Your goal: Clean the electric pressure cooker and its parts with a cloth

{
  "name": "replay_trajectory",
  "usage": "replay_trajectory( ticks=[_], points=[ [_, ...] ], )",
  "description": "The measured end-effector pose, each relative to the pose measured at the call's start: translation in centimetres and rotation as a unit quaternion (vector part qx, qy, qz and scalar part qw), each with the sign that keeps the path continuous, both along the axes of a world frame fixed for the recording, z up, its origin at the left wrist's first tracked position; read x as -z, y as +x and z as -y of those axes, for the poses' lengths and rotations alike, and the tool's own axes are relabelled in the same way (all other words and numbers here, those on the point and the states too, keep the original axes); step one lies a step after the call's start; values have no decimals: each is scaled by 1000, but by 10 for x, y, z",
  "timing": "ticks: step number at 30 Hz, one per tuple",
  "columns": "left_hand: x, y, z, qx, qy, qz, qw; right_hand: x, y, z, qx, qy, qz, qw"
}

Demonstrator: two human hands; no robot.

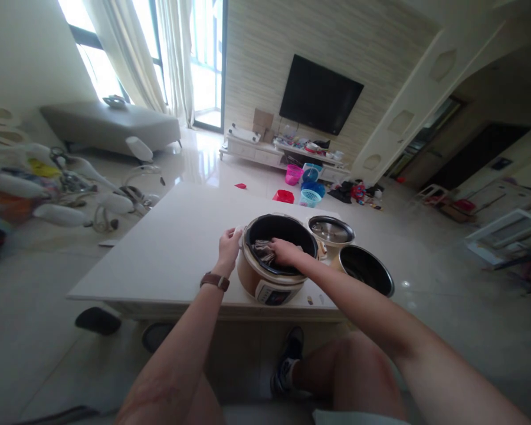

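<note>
A beige electric cooker [265,283] with a dark open cavity stands near the front edge of a white table [168,248]. My left hand [228,248], with a brown watch on the wrist, grips the cooker's left rim. Inside the cavity, my right hand [285,251] presses a crumpled grey cloth [262,251] against the inner wall, fingers closed over it. To the right of the cooker sit its metal inner pot [366,269] and, behind that, a round lid [331,230].
Pink, blue and red plastic baskets [307,183] lie on the glossy floor beyond the table. A low TV stand [287,154] and wall TV are at the back, a grey bench [110,124] by the windows, clutter at far left, furniture at right.
</note>
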State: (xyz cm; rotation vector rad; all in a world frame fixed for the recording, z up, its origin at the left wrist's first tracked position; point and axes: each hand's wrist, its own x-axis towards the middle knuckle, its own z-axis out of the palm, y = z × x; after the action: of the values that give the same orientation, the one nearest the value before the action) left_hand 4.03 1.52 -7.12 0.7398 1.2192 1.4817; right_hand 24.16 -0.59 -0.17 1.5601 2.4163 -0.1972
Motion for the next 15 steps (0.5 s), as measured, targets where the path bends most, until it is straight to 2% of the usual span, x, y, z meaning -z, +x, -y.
replay_trajectory(
  ticks=[2,5,9,15],
  points=[
    [4,2,-2,21,18,-11,1000,10,-3,-5,6,-51,-8,999],
    [9,3,-3,27,32,-13,999,13,-4,-10,21,-101,-9,995],
    [13,4,-3,19,36,-4,999,12,-6,-17,41,-127,4,991],
    [9,5,-1,23,39,15,999,9,-9,-25,28,-143,12,989]
  ],
)
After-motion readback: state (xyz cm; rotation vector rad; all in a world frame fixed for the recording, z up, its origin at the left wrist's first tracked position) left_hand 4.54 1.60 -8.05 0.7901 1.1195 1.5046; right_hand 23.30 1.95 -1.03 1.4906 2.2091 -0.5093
